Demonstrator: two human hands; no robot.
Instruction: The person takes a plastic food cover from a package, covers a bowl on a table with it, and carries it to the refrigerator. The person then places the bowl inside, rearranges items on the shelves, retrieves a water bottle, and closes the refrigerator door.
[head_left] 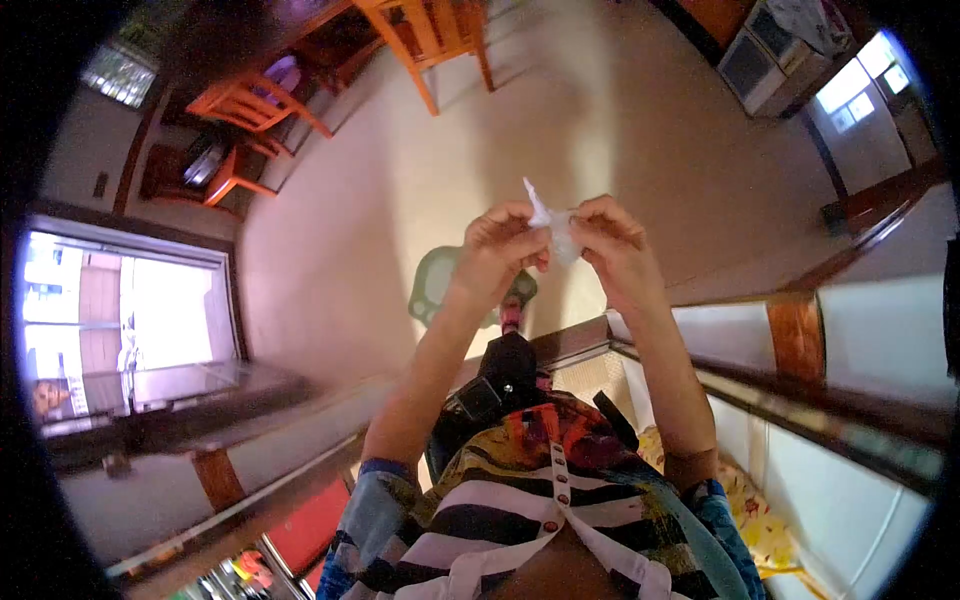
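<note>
Between my two hands, held up in front of my body, is a small piece of thin white, partly see-through material (562,238). A narrow twisted end of it points up and to the left. My left hand (506,240) pinches its left side between thumb and fingers. On the other side, my right hand (606,240) grips it in the same way. Both hands are closed and a short way apart. What the material is made of cannot be made out.
A paw-shaped green mat (436,280) lies on the floor below my left hand. Wooden chairs (425,35) stand beyond, at the top and upper left. A cabinet (765,62) is at the upper right. Window at left; ledges on both sides of my body.
</note>
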